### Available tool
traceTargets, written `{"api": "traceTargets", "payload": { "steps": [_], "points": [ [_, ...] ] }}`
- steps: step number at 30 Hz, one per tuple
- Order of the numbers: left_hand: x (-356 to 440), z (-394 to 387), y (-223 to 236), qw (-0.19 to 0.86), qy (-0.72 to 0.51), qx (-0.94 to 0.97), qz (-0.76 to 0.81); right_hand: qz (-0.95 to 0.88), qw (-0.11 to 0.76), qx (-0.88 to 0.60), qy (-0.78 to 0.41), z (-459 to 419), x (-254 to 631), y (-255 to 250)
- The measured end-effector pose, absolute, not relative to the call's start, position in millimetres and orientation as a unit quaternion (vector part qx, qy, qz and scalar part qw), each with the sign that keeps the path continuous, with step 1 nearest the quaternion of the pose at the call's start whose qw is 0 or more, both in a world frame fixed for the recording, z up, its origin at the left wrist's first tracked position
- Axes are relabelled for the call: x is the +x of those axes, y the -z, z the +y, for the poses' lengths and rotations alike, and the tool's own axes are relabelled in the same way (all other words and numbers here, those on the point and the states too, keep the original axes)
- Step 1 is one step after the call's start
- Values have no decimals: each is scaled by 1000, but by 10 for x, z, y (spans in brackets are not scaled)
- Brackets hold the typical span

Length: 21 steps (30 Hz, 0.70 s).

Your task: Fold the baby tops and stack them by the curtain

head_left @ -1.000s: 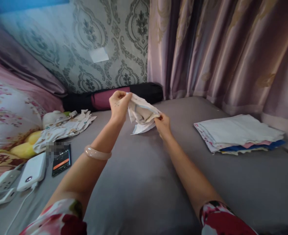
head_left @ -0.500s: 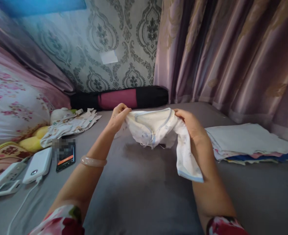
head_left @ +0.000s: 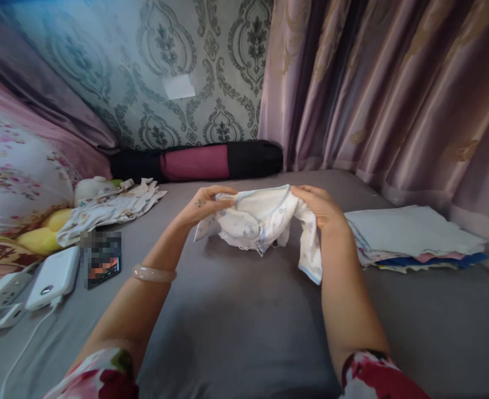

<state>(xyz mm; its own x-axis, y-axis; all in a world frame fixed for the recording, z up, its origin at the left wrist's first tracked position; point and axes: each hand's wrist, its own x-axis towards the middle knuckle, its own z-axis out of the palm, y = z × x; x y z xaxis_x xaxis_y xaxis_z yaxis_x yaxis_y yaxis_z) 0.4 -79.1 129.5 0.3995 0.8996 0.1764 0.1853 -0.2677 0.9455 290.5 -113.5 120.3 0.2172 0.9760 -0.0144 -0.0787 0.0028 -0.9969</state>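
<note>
Baby shirt (head_left: 280, 209), suspended above the far half of the bed (head_left: 228, 327): left hand (head_left: 206, 205) and right hand (head_left: 320, 206) pinch its upper part between thumbs and fingers; cloths (head_left: 414, 230) lie stacked flat towards the right edge, the shirt neither folded nor laid down

Left of view: phone (head_left: 113, 266), partly pixelated, near white power bank (head_left: 53, 279) with white cable (head_left: 29, 344) plugged in; white power strip (head_left: 6, 289) beside. Floral pillow (head_left: 18, 172), yellow soft item (head_left: 40, 240) behind. Black-and-maroon roll (head_left: 194, 162) along patterned wall (head_left: 223, 119), white paper (head_left: 179, 87) above. Mauve curtain (head_left: 331, 94) hangs right.
</note>
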Motion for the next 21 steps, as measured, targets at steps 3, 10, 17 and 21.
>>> {"api": "traceTargets", "payload": {
  "steps": [3,10,17,21],
  "points": [
    [20,-743,-1244,443,-404,692,401,-443,560,-527,-461,-1131,2918,-1196],
    [76,-705,-1203,414,-439,685,408,-449,553,-523,-468,-1143,2890,-1216],
    [99,-720,-1249,494,-473,602,412,-482,551,-511,-451,-1149,2896,-1189],
    [60,-664,-1303,494,-498,581,412,-523,542,-500,-428,-1166,2871,-1185]
  ]
}}
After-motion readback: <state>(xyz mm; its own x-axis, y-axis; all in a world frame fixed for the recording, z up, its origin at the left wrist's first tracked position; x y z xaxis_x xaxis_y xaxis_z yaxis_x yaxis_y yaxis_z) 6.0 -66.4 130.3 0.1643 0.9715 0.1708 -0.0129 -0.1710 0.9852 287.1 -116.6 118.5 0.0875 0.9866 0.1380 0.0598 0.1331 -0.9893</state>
